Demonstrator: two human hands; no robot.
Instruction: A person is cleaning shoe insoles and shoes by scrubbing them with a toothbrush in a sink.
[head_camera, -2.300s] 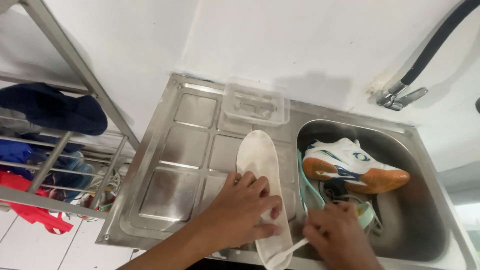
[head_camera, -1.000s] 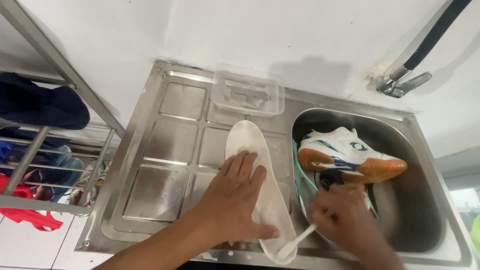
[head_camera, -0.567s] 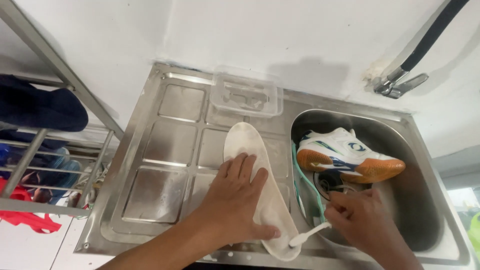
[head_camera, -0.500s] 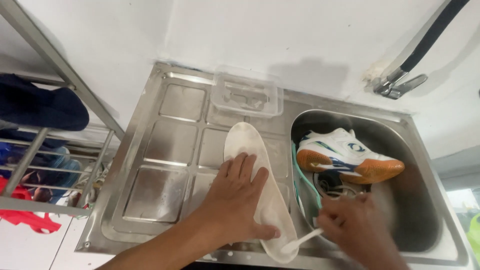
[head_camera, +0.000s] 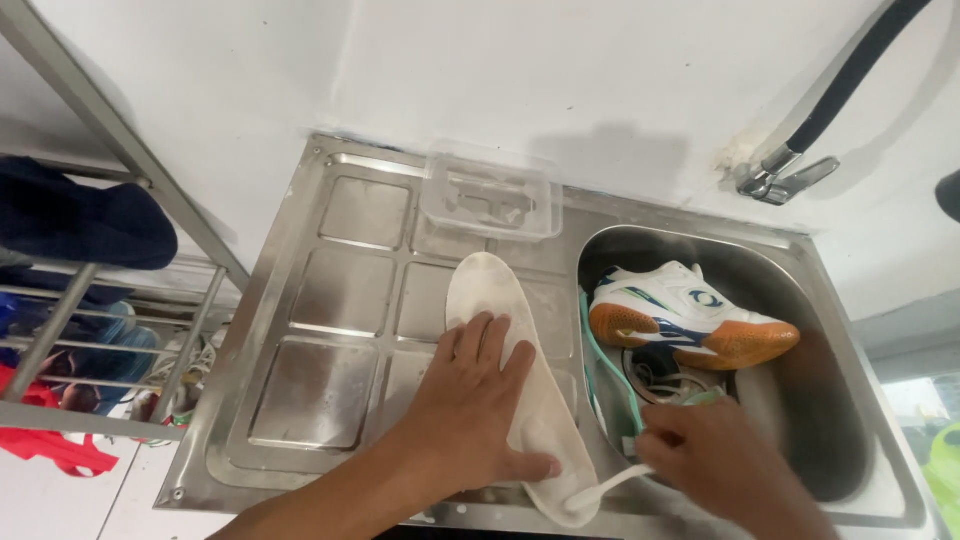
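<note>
The left hand (head_camera: 470, 410) lies open and flat on a white insole (head_camera: 505, 330), pressing it on the steel draining board (head_camera: 330, 300) beside the sink basin (head_camera: 850, 400). The right hand (head_camera: 725, 465) has a closed grip on a white brush handle (head_camera: 605, 488), whose end touches the insole's near tip. A white sneaker (head_camera: 690, 315) lies in the basin.

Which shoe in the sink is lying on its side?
The white shoe with the orange sole lies on its side at the back of the sink. The green-edged shoe nearer the right hand sits upright, opening up.
</note>
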